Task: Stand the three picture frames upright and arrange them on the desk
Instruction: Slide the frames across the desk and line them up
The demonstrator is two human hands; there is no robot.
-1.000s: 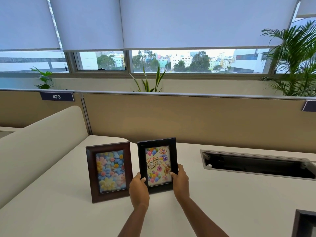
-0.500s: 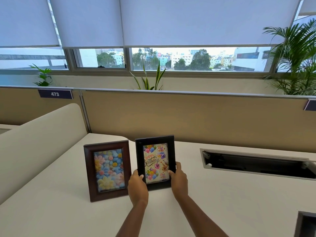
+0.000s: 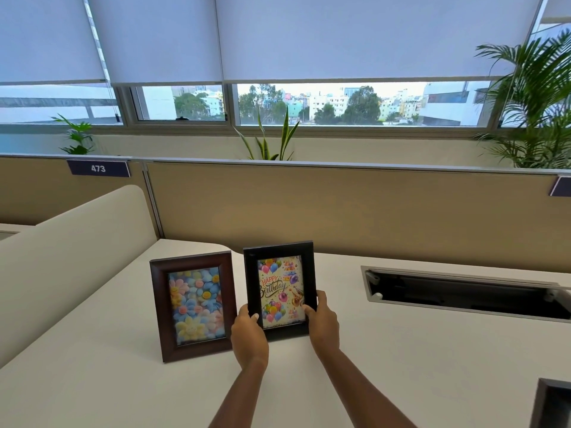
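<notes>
A black frame (image 3: 279, 251) with a "Happy Birthday" balloon picture stands upright on the white desk (image 3: 401, 359). My left hand (image 3: 248, 333) grips its lower left corner and my right hand (image 3: 323, 324) grips its lower right edge. Just to its left a brown wooden frame (image 3: 160, 307) with a pastel flower picture stands upright on its own, untouched. A third dark frame (image 3: 548, 403) shows only partly at the bottom right corner, lying on the desk.
A rectangular cable slot (image 3: 463, 293) is open in the desk to the right of the frames. A tan partition (image 3: 340, 211) runs behind the desk. A cream curved divider (image 3: 71, 242) rises on the left.
The black frame and both hands have stayed almost in place, shifting slightly left and back toward the brown frame. The brown frame has not moved.
</notes>
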